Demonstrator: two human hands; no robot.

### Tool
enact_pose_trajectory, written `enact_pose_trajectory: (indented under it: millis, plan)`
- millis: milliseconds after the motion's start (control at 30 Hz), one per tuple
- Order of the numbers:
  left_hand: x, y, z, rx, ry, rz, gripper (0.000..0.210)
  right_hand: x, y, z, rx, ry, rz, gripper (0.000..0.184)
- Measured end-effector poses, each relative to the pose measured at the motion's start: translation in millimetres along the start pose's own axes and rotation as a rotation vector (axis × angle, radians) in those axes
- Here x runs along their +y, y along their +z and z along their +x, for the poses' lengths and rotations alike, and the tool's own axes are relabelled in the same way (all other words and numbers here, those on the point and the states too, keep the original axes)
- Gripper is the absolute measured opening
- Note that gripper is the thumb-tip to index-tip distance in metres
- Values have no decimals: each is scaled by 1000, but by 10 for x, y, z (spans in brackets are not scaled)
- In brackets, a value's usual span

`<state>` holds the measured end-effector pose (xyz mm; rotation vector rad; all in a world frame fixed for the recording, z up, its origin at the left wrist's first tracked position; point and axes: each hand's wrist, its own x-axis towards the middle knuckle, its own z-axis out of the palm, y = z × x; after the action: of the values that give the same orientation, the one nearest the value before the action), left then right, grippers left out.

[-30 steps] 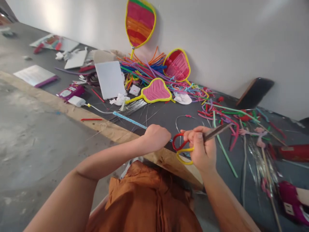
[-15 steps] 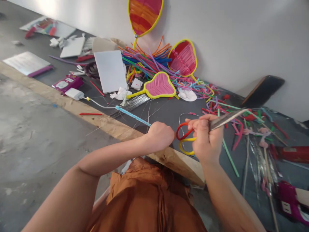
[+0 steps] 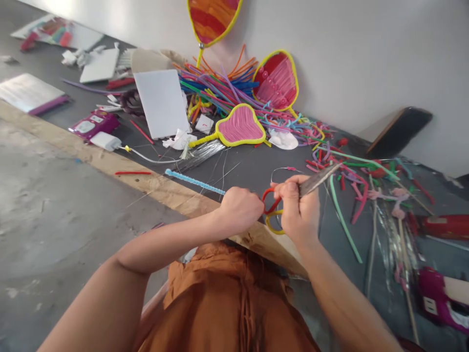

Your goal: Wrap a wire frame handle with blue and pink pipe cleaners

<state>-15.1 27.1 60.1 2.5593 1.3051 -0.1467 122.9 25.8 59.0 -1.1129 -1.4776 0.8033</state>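
"What's the biggest thing here?"

"The dark surface (image 3: 264,160), with a yellow-rimmed pink piece (image 3: 242,126) lying behind the hands."

"And the hands?"

"The right hand (image 3: 302,215) has its fingers wrapped round the scissors (image 3: 317,181) near the pivot, blades pointing away, loops towards the left hand (image 3: 242,210). The left is curled into a fist."

"Around what?"

"The light-blue strip (image 3: 196,183), I'd say. It runs out leftward over the surface's front edge; the pinch itself is hidden behind the knuckles."

"So which step is this?"

"My reading: working the strip's near end, scissors parked in the palm."

"What does the next move call for?"

"A steady left grip. Any cut would need the scissors turned and fingers put through the loops, with the blades kept clear of the other hand."
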Motion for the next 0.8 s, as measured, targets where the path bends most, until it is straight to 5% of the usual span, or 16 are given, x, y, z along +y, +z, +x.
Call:
enact_pose_trajectory:
  millis: [200, 367, 567, 700, 800]
  plan:
    - [-22, 87, -44, 29, 24, -13, 20, -79, -8, 63, 110, -61, 60, 8]
    - [-51, 191, -81, 103, 23, 9, 19, -49, 16, 36, -4, -2, -13, 12]
    - [-70, 259, -115, 135, 43, -21, 18, -101, 1, 52, 114, -67, 26, 9]
    - [-45, 259, -121, 136, -7, 18, 18, -36, 72, -13, 20, 4, -27, 13]
    - [-43, 274, -129, 135, -23, 28, 18, -114, -72, 7, 76, -33, 4, 11]
